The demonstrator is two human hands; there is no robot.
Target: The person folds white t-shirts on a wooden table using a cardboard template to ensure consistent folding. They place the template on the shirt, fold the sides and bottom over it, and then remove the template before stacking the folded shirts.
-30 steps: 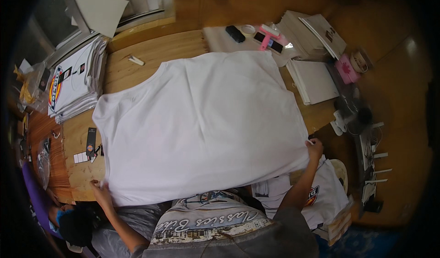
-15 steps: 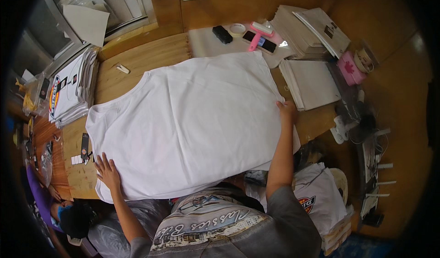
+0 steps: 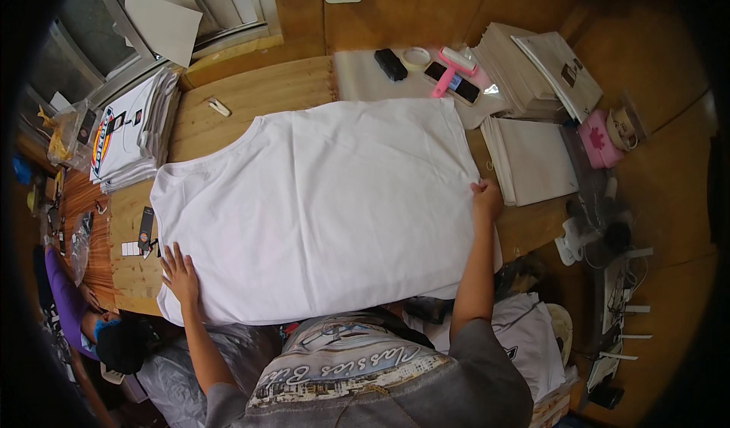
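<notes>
A white T-shirt lies spread over the wooden table, with a long crease running down its middle. My left hand rests open on its near left part, fingers spread and palm down. At the right edge of the cloth, my right hand is closed, pinching the fabric at the hem. Beside the left end of the shirt are a black hang tag and a small white label.
Folded printed white shirts are stacked at left. Along the back lie a black case, a tape roll, a pink lint roller and a phone. Packaging stacks stand at right. Another person is at lower left.
The whole view has shifted slightly, so most things appear farther right. Both hands remain at about the same places on the T-shirt; the right fingers look more curled.
</notes>
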